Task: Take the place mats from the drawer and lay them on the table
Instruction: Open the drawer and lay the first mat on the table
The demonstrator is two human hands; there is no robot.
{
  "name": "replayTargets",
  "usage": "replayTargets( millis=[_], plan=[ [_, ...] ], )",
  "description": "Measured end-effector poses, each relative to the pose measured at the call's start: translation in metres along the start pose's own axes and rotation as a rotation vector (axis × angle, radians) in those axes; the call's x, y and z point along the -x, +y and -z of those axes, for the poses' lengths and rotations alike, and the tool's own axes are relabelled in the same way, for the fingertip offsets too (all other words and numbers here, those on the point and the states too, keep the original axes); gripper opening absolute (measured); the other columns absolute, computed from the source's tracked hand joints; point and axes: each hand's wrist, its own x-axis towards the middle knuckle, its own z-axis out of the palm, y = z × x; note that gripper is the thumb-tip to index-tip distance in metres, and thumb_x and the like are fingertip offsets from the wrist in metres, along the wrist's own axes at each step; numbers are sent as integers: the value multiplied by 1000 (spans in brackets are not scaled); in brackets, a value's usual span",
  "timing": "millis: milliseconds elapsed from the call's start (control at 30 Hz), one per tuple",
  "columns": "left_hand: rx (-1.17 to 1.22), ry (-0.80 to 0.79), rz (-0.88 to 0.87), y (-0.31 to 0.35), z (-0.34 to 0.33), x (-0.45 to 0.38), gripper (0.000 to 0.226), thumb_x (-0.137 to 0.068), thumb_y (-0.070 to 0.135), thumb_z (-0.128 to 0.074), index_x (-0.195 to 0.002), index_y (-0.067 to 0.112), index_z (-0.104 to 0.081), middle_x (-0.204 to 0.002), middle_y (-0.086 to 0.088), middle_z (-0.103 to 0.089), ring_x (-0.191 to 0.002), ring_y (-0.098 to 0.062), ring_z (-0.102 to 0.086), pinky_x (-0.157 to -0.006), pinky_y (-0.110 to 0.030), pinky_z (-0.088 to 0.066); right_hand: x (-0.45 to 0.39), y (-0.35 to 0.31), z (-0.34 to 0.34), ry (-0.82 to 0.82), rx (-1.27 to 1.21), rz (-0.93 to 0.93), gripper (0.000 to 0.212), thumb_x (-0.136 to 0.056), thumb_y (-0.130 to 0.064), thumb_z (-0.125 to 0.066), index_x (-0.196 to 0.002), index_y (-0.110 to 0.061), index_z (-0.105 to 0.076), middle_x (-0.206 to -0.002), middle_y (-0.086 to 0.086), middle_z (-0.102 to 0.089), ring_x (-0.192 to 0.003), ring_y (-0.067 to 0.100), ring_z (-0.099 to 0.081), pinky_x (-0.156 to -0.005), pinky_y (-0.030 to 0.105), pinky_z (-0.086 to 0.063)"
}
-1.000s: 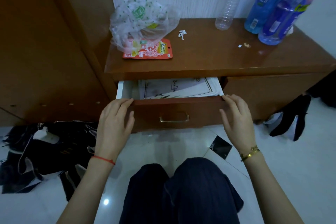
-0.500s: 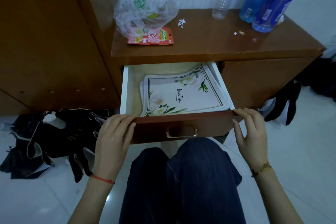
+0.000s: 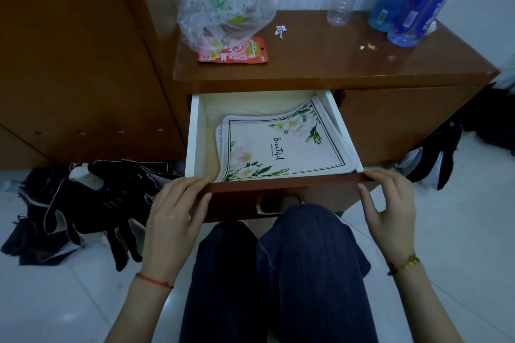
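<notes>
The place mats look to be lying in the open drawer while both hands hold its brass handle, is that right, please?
Not quite: the head view shows the left hand and right hand on the drawer front's top edge, not its handle. The place mats do lie inside.

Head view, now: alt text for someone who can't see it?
A person's left hand and right hand grip the front edge of an open drawer holding a stack of floral place mats. On the table above sit a plastic bag and bottles.
</notes>
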Motion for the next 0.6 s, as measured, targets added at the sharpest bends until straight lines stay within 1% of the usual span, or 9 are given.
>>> replayTargets(
  millis=[100, 233, 333, 433, 533, 600],
  plan=[
    [40, 15, -8, 7, 2, -11, 30, -94, 23, -56, -118, 7, -65, -113, -5, -64, -109, -22, -56, -99, -38, -45, -11, -4, 4, -16, -34, -44, 25, -90, -19, -61, -111, -6, -62, -110, 8, -61, -107, 21, -53, -97, 25, -37],
    [87, 24, -20, 17, -3, -45, 29, -95, 22, -51, -118, 9, -64, -111, -3, -63, -107, -20, -56, -97, -35, -45, -40, -9, 2, -64, -78, -120, 20, -92, -23, -60, -108, -12, -63, -107, 1, -61, -103, 19, -54, -89, 21, -37],
    [80, -11, 7, 22, -20, -76, 32, -95, 25, -48, -121, 11, -61, -111, -4, -63, -106, -21, -56, -94, -38, -47, -64, -10, -9, -92, -84, -174, 23, -90, -25, -61, -109, -12, -62, -104, 0, -60, -97, 17, -53, -84, 25, -41],
    [81, -51, 41, 23, -42, -100, 33, -95, 23, -53, -125, 12, -59, -114, -6, -63, -108, -23, -56, -93, -40, -49, -85, -7, -25, -163, -84, -190, 24, -89, -24, -64, -109, -11, -63, -98, 3, -59, -91, 18, -55, -80, 31, -47],
    [75, -99, 153, 19, -59, -114, 33, -93, 19, -58, -125, 11, -59, -119, -9, -63, -111, -26, -56, -92, -37, -48, -98, -6, -41, -235, -86, -218, 27, -84, -20, -69, -109, -11, -62, -94, 3, -57, -83, 17, -53, -75, 29, -46],
    [78, -163, 245, 15, -67, -119, 34, -91, 17, -60, -124, 8, -60, -119, -14, -63, -109, -30, -57, -91, -37, -46, -102, -6, -47, -286, -58, -258, 30, -81, -18, -72, -108, -11, -61, -95, 4, -55, -84, 19, -52, -76, 31, -45]
  ],
)
